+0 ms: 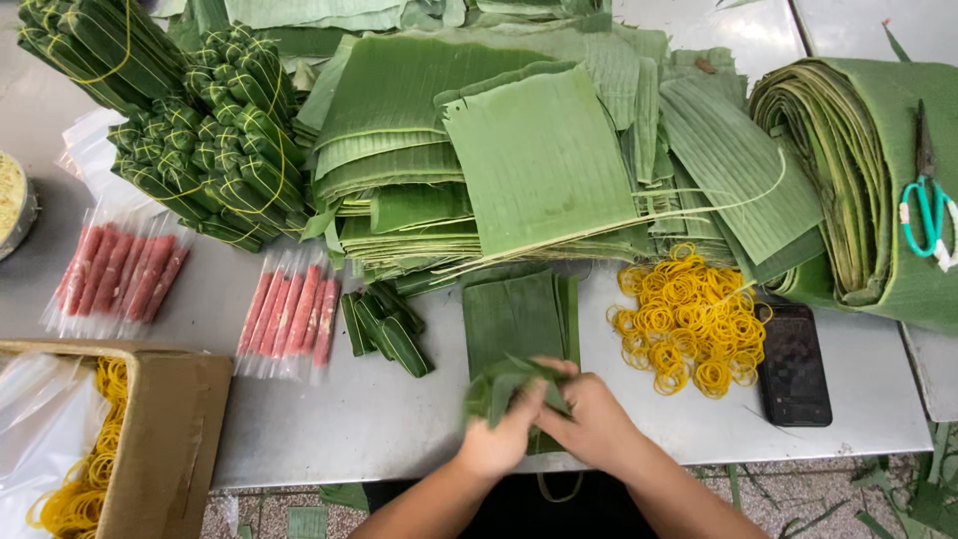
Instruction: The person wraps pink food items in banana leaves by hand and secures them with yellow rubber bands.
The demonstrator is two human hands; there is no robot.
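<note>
Your left hand (502, 439) and right hand (589, 419) meet at the near edge of the steel counter (349, 419), fingers curled and pressed around a folded banana-leaf parcel (504, 384), which both hands grip between them. Just beyond your hands lies a small stack of cut leaf pieces (517, 309), touching the parcel's far side. To the right of your right hand sits a heap of yellow rubber bands (689, 319), and just past it a dark phone (793, 364). To the left of your left hand rest a few finished leaf rolls (384, 324), then clear packets of pink sausage sticks (289, 314). Farther left, a cardboard box (175, 429) holds more rubber bands. Beyond everything, large piles of banana leaves (539, 160) cover the counter, with bundles of tied wrapped rolls (215, 140) at far left. Teal-handled scissors (930, 205) lie on rolled leaves at far right.
</note>
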